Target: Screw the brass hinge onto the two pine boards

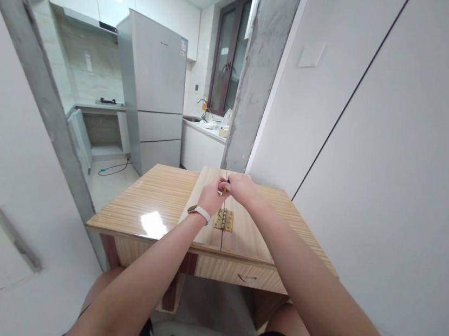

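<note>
Two pale wooden boards lie side by side on a desk (137, 193), the left board (201, 236) and the right board (245, 245), with a narrow seam between them. A brass hinge (223, 219) spans the seam near its front end, its leaves flat on both boards. Farther back along the seam, my left hand (212, 194) and my right hand (243, 188) meet with fingers closed together. A bit of brass colour and something small and dark show between the fingertips, mostly hidden. My left wrist wears a watch (199, 212) with a light strap.
The glossy desk has a drawer with a curved handle (247, 278) at its front, above my knees. Behind it stand a grey refrigerator (162, 73) and a kitchen counter (205, 127) with a sink. A white wall (370, 180) rises close on the right.
</note>
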Motion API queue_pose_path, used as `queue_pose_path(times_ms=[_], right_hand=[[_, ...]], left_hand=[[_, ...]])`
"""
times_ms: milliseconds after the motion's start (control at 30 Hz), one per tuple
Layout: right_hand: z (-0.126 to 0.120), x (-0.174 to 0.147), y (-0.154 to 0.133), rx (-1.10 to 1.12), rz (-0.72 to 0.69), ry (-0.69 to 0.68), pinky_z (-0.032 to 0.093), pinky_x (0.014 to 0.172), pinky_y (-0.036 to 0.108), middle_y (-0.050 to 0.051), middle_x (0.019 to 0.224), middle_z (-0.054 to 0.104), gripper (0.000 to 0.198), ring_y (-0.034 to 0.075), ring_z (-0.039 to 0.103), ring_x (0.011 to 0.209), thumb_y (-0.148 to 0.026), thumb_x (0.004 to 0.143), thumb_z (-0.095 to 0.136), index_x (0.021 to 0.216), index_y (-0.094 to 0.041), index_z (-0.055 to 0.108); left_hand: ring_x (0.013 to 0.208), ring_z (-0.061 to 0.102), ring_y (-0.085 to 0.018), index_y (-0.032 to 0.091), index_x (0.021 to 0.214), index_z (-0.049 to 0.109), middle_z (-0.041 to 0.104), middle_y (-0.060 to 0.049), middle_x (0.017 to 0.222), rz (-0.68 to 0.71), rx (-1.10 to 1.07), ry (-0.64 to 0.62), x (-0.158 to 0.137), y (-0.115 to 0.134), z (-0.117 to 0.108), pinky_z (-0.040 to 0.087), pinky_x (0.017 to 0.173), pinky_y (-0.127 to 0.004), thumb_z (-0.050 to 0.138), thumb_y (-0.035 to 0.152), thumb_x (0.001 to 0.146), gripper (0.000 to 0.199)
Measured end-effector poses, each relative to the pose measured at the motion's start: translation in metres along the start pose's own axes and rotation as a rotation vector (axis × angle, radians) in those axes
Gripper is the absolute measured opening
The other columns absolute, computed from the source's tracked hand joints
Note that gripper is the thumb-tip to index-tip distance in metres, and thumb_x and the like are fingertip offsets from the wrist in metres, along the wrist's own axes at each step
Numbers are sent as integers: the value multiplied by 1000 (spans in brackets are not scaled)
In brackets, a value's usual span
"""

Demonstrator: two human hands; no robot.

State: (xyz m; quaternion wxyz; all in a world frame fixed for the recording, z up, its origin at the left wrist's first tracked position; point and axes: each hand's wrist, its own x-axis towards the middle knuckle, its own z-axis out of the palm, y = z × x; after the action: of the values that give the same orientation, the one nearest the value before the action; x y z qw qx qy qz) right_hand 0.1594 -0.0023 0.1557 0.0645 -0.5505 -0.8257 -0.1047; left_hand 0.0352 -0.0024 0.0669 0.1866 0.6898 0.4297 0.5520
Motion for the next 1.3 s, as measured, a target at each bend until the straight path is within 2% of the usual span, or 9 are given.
queue_pose_path(times_ms=[167,233,333,433,533,667,800,1067,1300], right_hand=[[-2,-43,-12,137,120,293,44,82,31,16,112,69,38,25,64,101,-48,101,50,112,-15,63],[0,-77,-25,255,119,388,43,77,31,12,105,70,32,23,64,93,-44,103,45,106,-18,62],[23,-137,-52,472,-33,229,41,69,30,5,81,69,38,18,61,74,-44,104,39,84,-22,62],[80,-194,-79,590,-160,-161,42,67,29,2,80,71,29,18,64,72,-45,97,53,83,-24,67],[164,-238,-96,505,-98,-434,48,74,32,5,92,73,25,26,69,87,-43,79,72,95,-24,71],[268,-276,-107,398,-4,-591,51,94,45,15,124,66,75,38,64,113,-42,52,90,120,-19,67],[323,-296,-120,362,-82,-602,46,104,56,21,134,59,93,43,56,124,-39,48,89,134,-14,60],[341,-308,-133,301,-170,-574,52,96,55,20,127,63,72,42,60,116,-23,55,83,124,-15,65],[343,-309,-130,350,-187,-557,53,94,52,17,128,64,69,39,61,116,-24,58,82,124,-18,63]], left_hand=[[72,64,-15,24,116,59,70,-3,89,-10,-7,23,-2,-6,-3,50,71,-27,65,23,86,31],[77,66,-16,26,121,58,70,-2,89,-9,-13,30,-2,-11,-4,51,75,-28,67,22,85,38],[80,67,-18,28,123,58,70,-1,87,3,-3,14,-1,-18,-5,52,78,-30,70,21,83,43],[84,69,-19,28,124,59,71,-1,88,19,-12,-8,-2,-20,-5,53,82,-32,70,22,85,41],[90,70,-21,27,127,59,73,-3,94,27,-20,-24,-5,-18,-3,54,87,-34,68,22,87,41],[101,71,-23,28,132,56,73,-5,104,38,-67,-66,-8,-12,-2,55,92,-36,62,20,90,43],[103,71,-23,26,134,55,73,-7,109,59,-99,-85,-10,-12,-1,55,96,-38,61,19,91,44],[101,72,-21,26,133,55,73,-7,108,5,-100,-61,-9,-19,-2,56,94,-37,63,21,91,44],[97,73,-21,25,131,54,74,-7,105,5,-133,-45,-9,-25,-2,58,90,-36,65,19,90,43]])
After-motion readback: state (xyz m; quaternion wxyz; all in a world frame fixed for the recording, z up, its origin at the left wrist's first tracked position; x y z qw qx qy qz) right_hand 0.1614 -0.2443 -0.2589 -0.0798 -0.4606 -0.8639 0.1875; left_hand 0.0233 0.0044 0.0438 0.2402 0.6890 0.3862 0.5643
